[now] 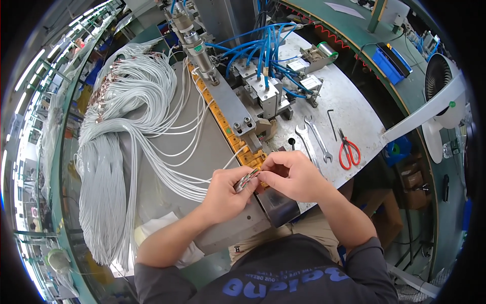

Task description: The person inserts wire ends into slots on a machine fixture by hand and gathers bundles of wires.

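My left hand (227, 192) is closed around the end of a white cable, where a small bunch of thin coloured wires (247, 180) shows between thumb and fingers. Close beside it, my right hand (292, 174) pinches at the tips of those wires. Both hands are over the near end of a yellow-orange fixture rail (216, 112), below the press head of a bench machine (223, 93). Several white cables (167, 175) run from the left toward my left hand. Just what sits between the right fingertips is hidden by the fingers.
A large bundle of white cables (104, 187) hangs over the bench's left side. Blue air tubes (266, 48) feed the machine. Two wrenches (318, 138), a hex key (331, 125) and red-handled scissors (349, 153) lie at right, near a white fan (439, 101).
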The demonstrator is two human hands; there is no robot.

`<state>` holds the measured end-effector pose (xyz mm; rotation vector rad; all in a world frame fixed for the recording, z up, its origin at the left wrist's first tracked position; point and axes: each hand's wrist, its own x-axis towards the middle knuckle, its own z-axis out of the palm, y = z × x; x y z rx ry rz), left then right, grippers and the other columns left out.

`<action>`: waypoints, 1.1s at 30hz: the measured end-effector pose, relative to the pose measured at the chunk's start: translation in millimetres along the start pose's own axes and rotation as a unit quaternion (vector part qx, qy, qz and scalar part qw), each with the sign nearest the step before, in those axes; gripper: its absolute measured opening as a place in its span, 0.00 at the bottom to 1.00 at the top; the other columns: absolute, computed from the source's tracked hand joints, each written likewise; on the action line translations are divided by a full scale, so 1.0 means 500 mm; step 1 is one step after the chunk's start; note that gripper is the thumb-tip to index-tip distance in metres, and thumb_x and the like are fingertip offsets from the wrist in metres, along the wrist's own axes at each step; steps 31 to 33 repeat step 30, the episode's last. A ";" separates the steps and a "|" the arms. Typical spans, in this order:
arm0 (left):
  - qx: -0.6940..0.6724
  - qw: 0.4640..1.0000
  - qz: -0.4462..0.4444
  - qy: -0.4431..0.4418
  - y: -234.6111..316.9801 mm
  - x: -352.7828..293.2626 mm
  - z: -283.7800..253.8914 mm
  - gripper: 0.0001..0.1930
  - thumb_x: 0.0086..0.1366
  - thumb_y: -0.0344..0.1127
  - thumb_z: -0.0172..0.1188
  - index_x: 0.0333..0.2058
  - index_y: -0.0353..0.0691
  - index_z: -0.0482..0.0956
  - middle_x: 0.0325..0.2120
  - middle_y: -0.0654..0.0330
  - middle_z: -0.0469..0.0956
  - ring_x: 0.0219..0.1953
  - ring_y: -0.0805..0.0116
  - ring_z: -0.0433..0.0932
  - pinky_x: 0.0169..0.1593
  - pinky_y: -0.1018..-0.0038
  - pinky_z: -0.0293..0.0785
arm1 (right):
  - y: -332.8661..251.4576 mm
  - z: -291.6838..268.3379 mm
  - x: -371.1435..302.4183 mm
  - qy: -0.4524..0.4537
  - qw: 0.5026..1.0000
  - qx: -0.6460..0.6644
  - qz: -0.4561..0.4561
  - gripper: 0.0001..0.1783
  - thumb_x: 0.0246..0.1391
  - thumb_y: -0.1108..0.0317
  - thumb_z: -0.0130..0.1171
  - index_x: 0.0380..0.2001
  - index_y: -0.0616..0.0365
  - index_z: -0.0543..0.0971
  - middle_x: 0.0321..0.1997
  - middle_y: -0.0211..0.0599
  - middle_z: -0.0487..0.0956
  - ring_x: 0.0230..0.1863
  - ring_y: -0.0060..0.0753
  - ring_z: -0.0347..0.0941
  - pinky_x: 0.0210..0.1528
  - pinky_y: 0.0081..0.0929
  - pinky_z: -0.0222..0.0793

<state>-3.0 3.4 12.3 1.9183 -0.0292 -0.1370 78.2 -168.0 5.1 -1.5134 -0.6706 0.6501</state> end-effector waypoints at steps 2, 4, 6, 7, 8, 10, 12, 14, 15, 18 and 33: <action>0.075 0.996 0.051 0.019 0.004 0.001 0.005 0.03 0.58 0.26 0.55 0.29 0.33 0.76 0.21 0.52 0.74 0.22 0.58 0.74 0.28 0.70 0.69 | 0.008 -0.012 0.003 -0.012 0.999 -0.050 0.009 0.05 0.49 0.74 0.58 0.24 0.66 0.76 0.20 0.28 0.75 0.20 0.12 0.66 0.22 0.13 0.62; 0.123 0.990 0.060 0.014 -0.014 0.000 0.001 0.03 0.57 0.26 0.55 0.30 0.33 0.76 0.23 0.51 0.74 0.24 0.55 0.74 0.29 0.67 0.69 | 0.021 -0.032 0.004 -0.038 0.988 -0.146 0.028 0.07 0.50 0.73 0.58 0.23 0.66 0.76 0.18 0.28 0.75 0.20 0.13 0.66 0.22 0.13 0.62; 0.224 0.971 0.086 0.002 -0.031 0.005 -0.003 0.04 0.55 0.25 0.56 0.30 0.34 0.76 0.26 0.50 0.73 0.28 0.48 0.74 0.32 0.63 0.71 | 0.034 -0.054 0.014 -0.040 0.990 -0.086 0.101 0.08 0.50 0.71 0.57 0.24 0.67 0.76 0.18 0.30 0.75 0.20 0.16 0.67 0.23 0.15 0.62; 0.222 0.971 0.085 0.003 -0.035 0.005 0.001 0.04 0.55 0.25 0.56 0.30 0.34 0.76 0.26 0.50 0.73 0.28 0.48 0.74 0.32 0.63 0.71 | 0.042 -0.064 0.019 -0.039 0.984 -0.023 0.171 0.09 0.51 0.70 0.56 0.24 0.67 0.77 0.18 0.33 0.76 0.19 0.19 0.69 0.23 0.18 0.63; 0.247 0.965 0.083 0.026 -0.037 0.008 0.003 0.04 0.55 0.25 0.57 0.31 0.34 0.76 0.26 0.50 0.73 0.28 0.48 0.73 0.31 0.63 0.70 | 0.049 -0.069 0.023 -0.033 0.970 0.041 0.239 0.10 0.51 0.69 0.56 0.25 0.68 0.77 0.18 0.35 0.76 0.19 0.22 0.70 0.24 0.20 0.64; 0.297 0.949 0.079 0.071 -0.041 0.014 0.006 0.05 0.55 0.26 0.59 0.31 0.33 0.76 0.25 0.49 0.74 0.28 0.48 0.73 0.29 0.64 0.69 | 0.061 -0.067 0.028 -0.014 0.973 0.030 0.229 0.10 0.52 0.69 0.55 0.25 0.68 0.77 0.18 0.35 0.76 0.20 0.22 0.70 0.24 0.21 0.64; 0.300 0.948 0.086 0.070 -0.046 0.023 0.004 0.04 0.55 0.25 0.59 0.30 0.33 0.76 0.26 0.49 0.74 0.28 0.48 0.73 0.30 0.63 0.69 | 0.073 -0.063 0.034 0.021 0.978 0.010 0.208 0.11 0.52 0.69 0.54 0.24 0.67 0.77 0.18 0.35 0.76 0.20 0.21 0.69 0.24 0.21 0.64; 0.307 0.944 0.098 0.073 -0.047 0.029 -0.004 0.04 0.54 0.25 0.59 0.30 0.33 0.76 0.26 0.49 0.73 0.28 0.48 0.73 0.30 0.62 0.69 | 0.086 -0.064 0.042 0.019 0.988 -0.035 0.150 0.10 0.53 0.69 0.54 0.24 0.66 0.76 0.18 0.33 0.75 0.19 0.20 0.69 0.23 0.20 0.63; 0.308 0.944 0.098 0.069 -0.048 0.030 -0.007 0.04 0.54 0.25 0.59 0.30 0.33 0.76 0.26 0.49 0.73 0.28 0.48 0.73 0.30 0.62 0.69 | 0.092 -0.066 0.046 0.014 0.992 -0.083 0.092 0.10 0.53 0.69 0.53 0.23 0.65 0.76 0.17 0.31 0.74 0.19 0.18 0.68 0.22 0.19 0.62; 0.320 0.937 0.108 0.091 -0.049 0.032 -0.012 0.04 0.53 0.24 0.59 0.29 0.33 0.76 0.25 0.50 0.73 0.26 0.49 0.73 0.30 0.63 0.69 | 0.108 -0.074 0.062 -0.003 0.993 -0.108 0.049 0.10 0.54 0.69 0.53 0.23 0.64 0.75 0.17 0.29 0.72 0.18 0.16 0.67 0.20 0.17 0.60; 0.148 0.987 -0.068 -0.008 -0.028 0.017 -0.033 0.13 0.59 0.31 0.59 0.44 0.40 0.76 0.48 0.52 0.74 0.34 0.63 0.79 0.36 0.69 0.75 | 0.119 -0.093 0.061 0.070 0.979 0.114 0.155 0.10 0.57 0.66 0.53 0.24 0.59 0.73 0.16 0.27 0.70 0.16 0.17 0.63 0.18 0.16 0.56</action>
